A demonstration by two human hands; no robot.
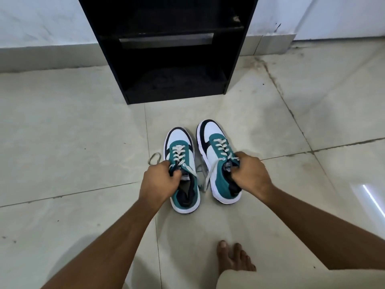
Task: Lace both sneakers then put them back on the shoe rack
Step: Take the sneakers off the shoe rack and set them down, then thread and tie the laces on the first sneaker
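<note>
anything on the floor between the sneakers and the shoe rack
Nothing visible: the tiled floor between the two sneakers and the black shoe rack is bare, and its bottom shelf looks open.

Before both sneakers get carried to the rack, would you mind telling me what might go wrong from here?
1. Loose white lace ends trail on the tiled floor between the teal-and-white left sneaker and right sneaker; they may drag or snag.
2. The left hand and right hand pinch only the collars, so a shoe may tilt or slip.
3. The bare foot could tread on a lace.
</note>
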